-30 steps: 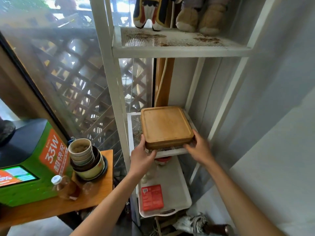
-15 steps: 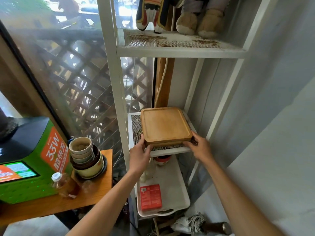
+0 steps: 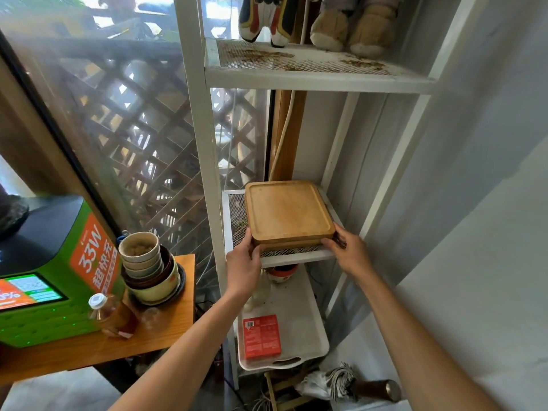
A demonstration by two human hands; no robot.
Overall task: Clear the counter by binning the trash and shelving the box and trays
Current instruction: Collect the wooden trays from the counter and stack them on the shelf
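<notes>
A stack of square wooden trays (image 3: 286,213) lies flat on the white mesh middle shelf (image 3: 234,209) of a white metal rack. My left hand (image 3: 243,266) grips the stack's front left corner, thumb on the rim. My right hand (image 3: 348,252) holds the front right corner. On the shelf below sits a white plastic tray (image 3: 299,304) with a red box (image 3: 261,336) lying flat in it.
Stuffed toys (image 3: 347,22) stand on the rack's top shelf (image 3: 311,75). Left of the rack, a wooden table (image 3: 118,345) carries stacked bowls (image 3: 148,268), a bottle (image 3: 109,317) and a green charging kiosk (image 3: 50,271). A folded umbrella (image 3: 347,384) lies on the floor. A grey wall closes the right side.
The wooden trays have slid a little further back onto the mesh shelf, both hands following and staying on the front corners.
</notes>
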